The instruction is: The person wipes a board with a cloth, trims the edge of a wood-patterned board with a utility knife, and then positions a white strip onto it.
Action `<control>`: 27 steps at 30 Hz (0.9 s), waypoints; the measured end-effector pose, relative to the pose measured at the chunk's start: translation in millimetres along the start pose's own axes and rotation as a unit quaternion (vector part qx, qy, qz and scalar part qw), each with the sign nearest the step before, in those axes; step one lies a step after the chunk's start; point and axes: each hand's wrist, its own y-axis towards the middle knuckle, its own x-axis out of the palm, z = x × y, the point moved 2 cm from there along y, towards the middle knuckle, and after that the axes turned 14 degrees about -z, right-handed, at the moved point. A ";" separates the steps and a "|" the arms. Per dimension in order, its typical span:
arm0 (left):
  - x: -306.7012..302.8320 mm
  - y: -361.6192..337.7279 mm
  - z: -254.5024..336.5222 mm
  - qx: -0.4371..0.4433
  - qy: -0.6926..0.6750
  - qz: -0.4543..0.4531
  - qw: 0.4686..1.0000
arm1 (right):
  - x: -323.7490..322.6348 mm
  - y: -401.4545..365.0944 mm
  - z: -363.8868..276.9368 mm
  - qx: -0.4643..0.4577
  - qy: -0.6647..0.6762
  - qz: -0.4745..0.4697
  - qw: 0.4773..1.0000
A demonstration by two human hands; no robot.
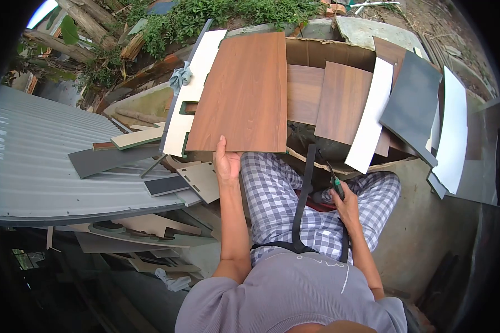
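A large brown wood-grain board lies tilted in front of me. My left hand grips its near edge, thumb resting on the face and the other fingers hidden underneath. In my right hand, above my crossed legs, is a hand tool with a green-and-black handle. Its thin dark tip points away from me, and I cannot tell its exact kind. Beneath the big board's left side lies a white slotted panel, with a grey-blue rag on it.
An open cardboard box holds smaller wood-grain boards. White strips and a dark grey panel lean over its right side. Offcuts lie on a corrugated metal sheet at left. Green plants grow behind.
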 end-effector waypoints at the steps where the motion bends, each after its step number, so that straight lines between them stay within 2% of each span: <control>1: 4.5 -2.8 3.6 -0.001 0.033 0.006 0.999 | -0.1 0.4 1.5 -0.005 0.001 0.001 1.000; 4: 22.3 -16.5 18.1 -0.003 0.090 0.012 0.996 | -1.1 0.5 3.5 -0.012 0.002 0.004 1.000; 7: 43.7 -32.6 36.4 0.038 0.186 0.032 0.981 | -1.7 0.5 5.2 -0.017 -0.002 0.005 1.000; 8: 48.6 -38.6 43.1 0.037 0.186 0.032 0.981 | -1.6 1.2 5.2 -0.020 -0.005 0.004 1.000; 10: 52.5 -50.5 62.7 0.021 0.272 0.024 0.962 | -1.6 1.9 3.2 -0.016 -0.007 -0.003 1.000; 12: 60.0 -61.6 77.1 0.004 0.282 0.025 0.959 | -0.2 2.7 3.5 -0.014 -0.009 -0.012 1.000; 14: 63.6 -71.7 89.5 0.043 0.354 0.046 0.933 | 1.0 6.3 6.2 -0.043 -0.031 -0.003 0.999; 15: 63.7 -77.8 97.4 0.043 0.355 0.046 0.933 | 0.8 6.7 2.9 -0.044 -0.030 -0.004 0.999; 17: 66.1 -91.2 113.1 0.040 0.479 0.023 0.877 | -3.5 9.4 -6.2 -0.017 -0.001 -0.023 1.000; 18: 73.4 -97.6 116.9 0.049 0.473 0.020 0.879 | -7.1 11.9 -8.8 -0.024 -0.006 -0.017 1.000; 19: 83.3 -102.8 119.5 0.037 0.514 0.011 0.857 | -11.4 14.4 -12.6 -0.044 -0.010 -0.017 0.999; 20: 88.8 -105.5 118.7 0.027 0.554 0.002 0.832 | -17.1 19.8 -18.4 -0.064 -0.014 -0.017 0.998; 21: 91.8 -107.8 111.5 0.038 0.549 -0.005 0.835 | -23.9 24.4 -26.9 -0.051 -0.002 -0.026 0.998; 23: 102.4 -118.2 91.5 0.101 0.576 0.029 0.811 | -38.3 37.7 -38.6 -0.044 0.026 -0.037 0.998; 27: 109.0 -141.9 50.6 0.089 0.621 0.001 0.778 | -61.1 43.5 -83.1 -0.072 0.034 -0.057 0.995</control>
